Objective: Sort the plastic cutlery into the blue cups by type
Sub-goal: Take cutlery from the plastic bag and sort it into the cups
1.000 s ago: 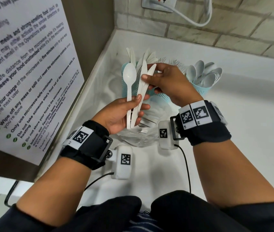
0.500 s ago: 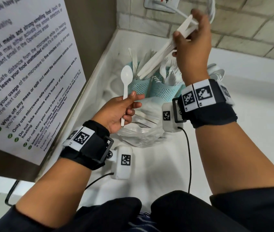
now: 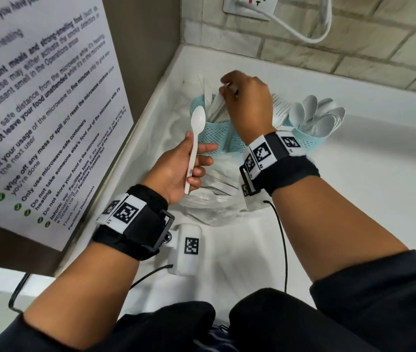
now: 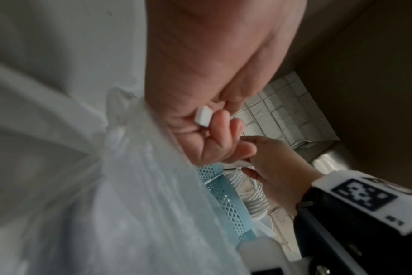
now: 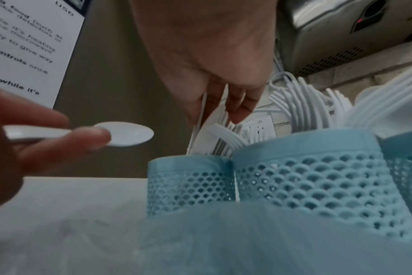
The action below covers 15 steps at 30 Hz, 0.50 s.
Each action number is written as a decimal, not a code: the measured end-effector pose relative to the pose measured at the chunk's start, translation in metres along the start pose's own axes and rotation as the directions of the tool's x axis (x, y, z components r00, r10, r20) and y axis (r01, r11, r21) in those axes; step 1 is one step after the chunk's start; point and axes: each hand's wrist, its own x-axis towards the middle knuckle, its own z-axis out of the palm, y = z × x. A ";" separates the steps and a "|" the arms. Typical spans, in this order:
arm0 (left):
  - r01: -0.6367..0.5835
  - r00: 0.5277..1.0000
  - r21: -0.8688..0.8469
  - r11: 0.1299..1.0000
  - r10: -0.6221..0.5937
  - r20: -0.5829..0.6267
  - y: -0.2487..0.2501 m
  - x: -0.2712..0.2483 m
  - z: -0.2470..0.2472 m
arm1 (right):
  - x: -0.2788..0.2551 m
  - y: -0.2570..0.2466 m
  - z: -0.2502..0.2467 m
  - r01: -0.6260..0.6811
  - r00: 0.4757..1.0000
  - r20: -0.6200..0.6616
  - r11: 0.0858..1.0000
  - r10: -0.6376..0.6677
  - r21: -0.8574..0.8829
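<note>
Beside the "do not leave your food unattended" notice (image 3: pixel 36 118), spoon (image 3: pixel 196 138) in left hand (image 3: pixel 179 168).

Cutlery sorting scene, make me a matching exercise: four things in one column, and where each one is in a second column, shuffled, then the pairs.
Things:
1. single spoon
2. right hand
3. bunch of spoons
4. clear plastic bag

Places:
A. standing in the right-most blue cup
B. held in the left hand
C. on the counter in front of the cups
D. over the left-most blue cup, at the cutlery in it

Pairs: 1-B, 2-D, 3-A, 4-C
</note>
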 end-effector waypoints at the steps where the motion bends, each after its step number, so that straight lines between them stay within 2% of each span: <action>1: -0.005 1.000 0.002 1.000 0.005 -0.002 0.000 0.000 0.000 | -0.002 0.002 0.002 -0.003 0.999 0.036 0.999 0.004 -0.049; 5: -0.012 1.000 0.026 1.000 0.012 -0.003 0.000 -0.001 0.002 | -0.002 0.009 0.003 0.034 0.987 0.161 0.976 0.002 -0.216; 7: -0.020 1.000 0.048 0.999 0.020 -0.007 0.000 -0.001 0.005 | -0.001 0.008 -0.002 0.040 0.987 0.162 0.971 -0.001 -0.237; 10: -0.075 0.997 0.112 0.991 0.078 -0.023 0.000 -0.002 0.009 | -0.002 0.003 -0.012 -0.013 0.999 0.032 0.981 0.019 -0.191; 12: -0.132 0.990 0.175 0.976 0.139 -0.032 0.000 -0.002 0.012 | -0.003 -0.002 -0.022 0.002 0.999 -0.052 0.997 -0.006 -0.083; 13: -0.154 0.986 0.204 0.967 0.164 -0.035 0.000 -0.002 0.014 | -0.004 -0.005 -0.029 0.007 0.999 -0.050 1.000 -0.007 -0.005; 15: -0.190 0.978 0.250 0.949 0.206 -0.040 0.000 -0.002 0.016 | -0.007 -0.012 -0.042 -0.022 0.998 0.057 0.997 0.018 0.072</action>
